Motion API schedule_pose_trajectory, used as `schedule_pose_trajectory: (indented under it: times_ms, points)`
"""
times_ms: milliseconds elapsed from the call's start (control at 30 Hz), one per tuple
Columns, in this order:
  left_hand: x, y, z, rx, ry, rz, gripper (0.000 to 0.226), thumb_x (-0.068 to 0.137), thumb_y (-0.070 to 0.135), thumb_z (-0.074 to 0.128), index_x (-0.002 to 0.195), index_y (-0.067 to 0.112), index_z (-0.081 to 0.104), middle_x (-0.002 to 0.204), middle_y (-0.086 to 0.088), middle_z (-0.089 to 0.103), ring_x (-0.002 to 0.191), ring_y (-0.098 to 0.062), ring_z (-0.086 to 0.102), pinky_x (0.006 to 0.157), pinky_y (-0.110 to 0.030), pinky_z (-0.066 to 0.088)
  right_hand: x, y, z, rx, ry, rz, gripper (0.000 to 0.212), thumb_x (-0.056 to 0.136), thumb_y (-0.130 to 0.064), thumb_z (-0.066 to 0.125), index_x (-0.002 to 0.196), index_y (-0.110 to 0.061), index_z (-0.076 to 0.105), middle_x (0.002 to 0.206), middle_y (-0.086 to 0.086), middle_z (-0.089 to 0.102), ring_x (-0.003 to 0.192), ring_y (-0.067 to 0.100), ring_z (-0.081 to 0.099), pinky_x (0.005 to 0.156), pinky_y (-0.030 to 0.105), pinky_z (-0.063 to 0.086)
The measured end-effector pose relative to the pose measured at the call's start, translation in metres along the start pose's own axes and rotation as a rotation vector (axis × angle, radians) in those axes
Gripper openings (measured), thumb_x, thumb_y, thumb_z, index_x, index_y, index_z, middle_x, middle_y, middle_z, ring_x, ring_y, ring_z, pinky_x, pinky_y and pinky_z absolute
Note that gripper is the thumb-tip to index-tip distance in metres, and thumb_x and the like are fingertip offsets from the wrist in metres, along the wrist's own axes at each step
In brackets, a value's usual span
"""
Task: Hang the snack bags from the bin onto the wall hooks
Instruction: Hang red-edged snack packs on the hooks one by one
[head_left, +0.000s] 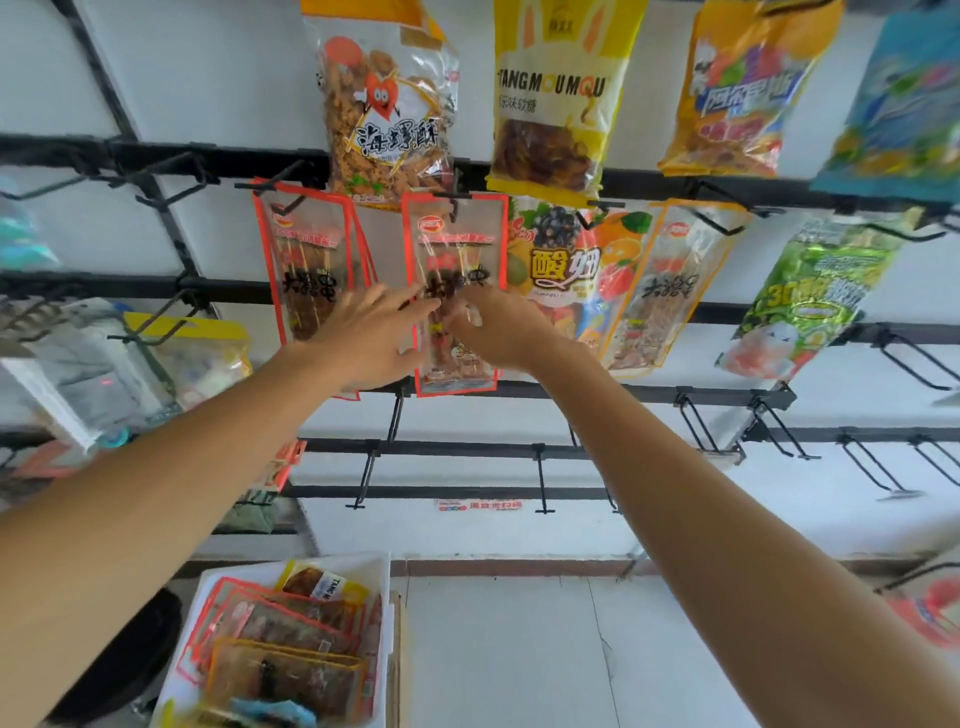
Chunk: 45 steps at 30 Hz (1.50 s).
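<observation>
Red-edged snack bag (455, 244) hangs upright, long axis vertical.

Left hand (363, 338) hiding red-edged bag's (457, 244) lower left, bin (387, 623) cropped at bottom edge

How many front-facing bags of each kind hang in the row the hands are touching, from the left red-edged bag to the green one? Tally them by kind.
Red-edged skewer bags: 2
Orange-edged skewer bag: 1
Fruit-print bag: 1
Green bag: 1
Total: 5
</observation>
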<state>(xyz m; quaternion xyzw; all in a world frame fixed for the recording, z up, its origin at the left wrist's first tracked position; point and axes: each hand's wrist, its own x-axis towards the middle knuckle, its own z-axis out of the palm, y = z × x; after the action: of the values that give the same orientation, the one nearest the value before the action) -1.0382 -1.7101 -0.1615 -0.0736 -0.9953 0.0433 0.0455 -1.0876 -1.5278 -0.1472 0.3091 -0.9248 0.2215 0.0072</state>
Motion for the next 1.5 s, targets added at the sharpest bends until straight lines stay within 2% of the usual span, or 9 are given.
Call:
schedule_pose_trajectory:
  times_ms: [167,367,467,600,700,933,1100,1200,1500]
  points:
    - [-0.052,-0.008,0.008,-0.099,-0.093,-0.097,0.061,0.094,0.033,0.049,0.151,0.035,0.027,0.152,0.002,0.039,0.131,-0.032,0.044,0.104,-0.051,0.038,-0.009,-0.024,0.024,-0.024,-0.125,-0.121,0.038,0.098,-0.041,0.048,0.127,-0.018,0.054,0.124,0.009,0.061,0.113,0.029,0.056,0.094,0.038,0.045]
    - [-0.122,-0.03,0.027,-0.161,-0.165,-0.28,0.058,0.093,0.039,0.048,0.148,0.043,0.03,0.153,0.005,0.04,0.135,-0.027,0.041,0.104,-0.042,0.038,-0.016,-0.068,0.068,-0.05,-0.242,-0.259,0.041,0.097,-0.044,0.049,0.128,-0.017,0.054,0.13,0.009,0.057,0.119,0.031,0.053,0.096,0.04,0.045]
    - [-0.159,-0.054,0.041,-0.196,-0.203,-0.375,0.058,0.095,0.044,0.047,0.15,0.035,0.031,0.154,0.001,0.039,0.138,-0.026,0.04,0.106,-0.044,0.039,-0.015,-0.095,0.099,-0.051,-0.314,-0.321,0.045,0.096,-0.042,0.051,0.133,-0.017,0.051,0.135,0.008,0.055,0.123,0.029,0.05,0.101,0.043,0.043]
    - [-0.204,-0.086,0.062,-0.217,-0.176,-0.422,0.053,0.097,0.037,0.049,0.148,0.031,0.037,0.146,-0.001,0.05,0.123,-0.025,0.054,0.088,-0.035,0.046,-0.015,-0.137,0.147,-0.063,-0.427,-0.366,0.043,0.097,-0.043,0.05,0.134,-0.02,0.05,0.136,0.009,0.053,0.124,0.031,0.049,0.1,0.042,0.042]
    - [-0.233,-0.107,0.079,-0.304,-0.187,-0.494,0.051,0.098,0.026,0.051,0.147,0.03,0.039,0.145,-0.002,0.05,0.121,-0.03,0.055,0.095,-0.041,0.047,-0.012,-0.165,0.182,-0.091,-0.519,-0.396,0.047,0.098,-0.043,0.048,0.138,-0.018,0.046,0.142,0.009,0.049,0.128,0.03,0.046,0.103,0.042,0.041]
    - [-0.283,-0.161,0.139,-0.341,-0.298,-0.587,0.056,0.1,0.035,0.046,0.152,0.028,0.027,0.154,-0.004,0.038,0.134,-0.027,0.044,0.106,-0.042,0.041,-0.001,-0.203,0.258,-0.126,-0.655,-0.398,0.051,0.1,-0.038,0.046,0.144,-0.015,0.039,0.145,0.012,0.046,0.132,0.032,0.043,0.105,0.039,0.037]
    - [-0.305,-0.167,0.211,-0.45,-0.373,-0.629,0.056,0.099,0.038,0.048,0.151,0.025,0.03,0.148,-0.008,0.046,0.126,-0.031,0.05,0.098,-0.046,0.046,-0.002,-0.194,0.336,-0.127,-0.776,-0.391,0.046,0.1,-0.042,0.044,0.139,-0.018,0.045,0.142,0.008,0.048,0.127,0.029,0.048,0.103,0.043,0.041]
    - [-0.309,-0.161,0.263,-0.485,-0.403,-0.657,0.053,0.097,0.043,0.048,0.147,0.028,0.037,0.143,-0.006,0.05,0.126,-0.03,0.05,0.098,-0.044,0.046,-0.001,-0.172,0.385,-0.102,-0.847,-0.385,0.043,0.1,-0.039,0.044,0.138,-0.02,0.047,0.14,0.007,0.051,0.126,0.027,0.049,0.097,0.035,0.042]
    - [-0.32,-0.153,0.431,-0.685,-0.38,-0.807,0.055,0.096,0.027,0.05,0.148,0.032,0.034,0.133,-0.005,0.057,0.107,-0.028,0.063,0.089,-0.049,0.052,0.023,-0.103,0.552,-0.11,-0.939,-0.334,0.041,0.099,-0.039,0.044,0.137,-0.023,0.045,0.117,0.001,0.063,0.11,0.025,0.059,0.08,0.034,0.047]
